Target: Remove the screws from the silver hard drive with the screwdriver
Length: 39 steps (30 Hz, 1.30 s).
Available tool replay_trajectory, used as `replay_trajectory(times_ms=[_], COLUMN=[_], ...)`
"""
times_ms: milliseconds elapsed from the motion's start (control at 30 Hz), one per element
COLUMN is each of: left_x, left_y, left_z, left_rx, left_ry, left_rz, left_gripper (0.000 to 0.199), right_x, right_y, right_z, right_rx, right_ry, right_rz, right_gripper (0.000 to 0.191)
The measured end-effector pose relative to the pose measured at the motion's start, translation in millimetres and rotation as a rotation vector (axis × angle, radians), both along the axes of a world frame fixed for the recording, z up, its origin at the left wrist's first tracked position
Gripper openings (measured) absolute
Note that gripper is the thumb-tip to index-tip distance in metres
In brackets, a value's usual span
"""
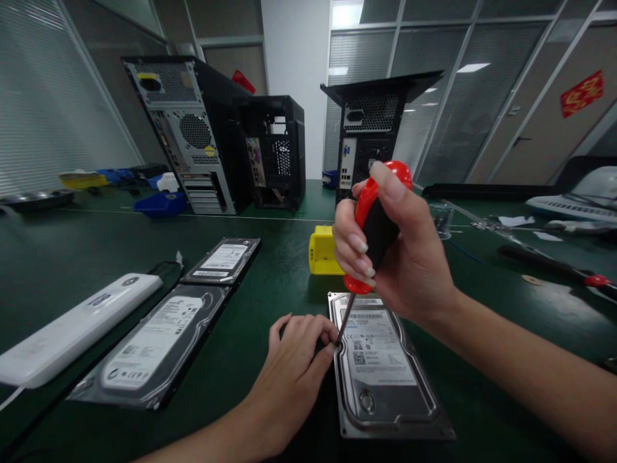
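A silver hard drive (385, 366) with a white label lies flat on the green table in front of me. My right hand (395, 238) is wrapped round the red and black handle of a screwdriver (346, 316), held tilted with its tip down at the drive's left edge. Beside that tip, my left hand (299, 366) rests low, thumb and forefinger pinched together against the edge of the drive. Whatever those fingertips hold, if anything, is too small to make out. Just behind the drive sits a yellow plastic bin (324, 251), partly covered by my right hand.
Two more hard drives (154, 341) (224, 257) lie to the left, next to a white power strip (81, 321). Computer cases (216, 128) (274, 151) (371, 128) stand at the back. A blue bin (160, 204) is by the left case. Cables and tools lie at right.
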State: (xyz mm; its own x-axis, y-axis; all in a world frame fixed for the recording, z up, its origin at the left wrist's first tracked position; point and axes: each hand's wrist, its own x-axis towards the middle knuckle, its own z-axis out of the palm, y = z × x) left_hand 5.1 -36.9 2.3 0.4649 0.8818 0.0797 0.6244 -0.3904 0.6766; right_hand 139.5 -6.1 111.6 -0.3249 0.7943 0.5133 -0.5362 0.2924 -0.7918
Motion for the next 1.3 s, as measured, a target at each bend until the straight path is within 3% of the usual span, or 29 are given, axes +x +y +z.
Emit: replay_trajectory(times_ms=[567, 1000, 1300], left_x=[-0.1, 1.6, 0.2], left_y=[-0.5, -2.1, -2.3], left_z=[-0.6, 2.6, 3.8], left_rx=[-0.018, 0.012, 0.000], left_ry=[-0.022, -0.001, -0.013], left_rz=[0.007, -0.007, -0.027], left_gripper=[0.012, 0.014, 0.014], right_x=[-4.1, -2.9, 10.4], right_y=[-0.4, -0.2, 5.9], right_z=[0.6, 1.4, 11.5], right_rx=[-0.002, -0.016, -0.045], right_ry=[-0.039, -0.025, 0.062], right_rz=[-0.037, -0.108, -0.164], right_gripper=[0.035, 0.021, 0.019])
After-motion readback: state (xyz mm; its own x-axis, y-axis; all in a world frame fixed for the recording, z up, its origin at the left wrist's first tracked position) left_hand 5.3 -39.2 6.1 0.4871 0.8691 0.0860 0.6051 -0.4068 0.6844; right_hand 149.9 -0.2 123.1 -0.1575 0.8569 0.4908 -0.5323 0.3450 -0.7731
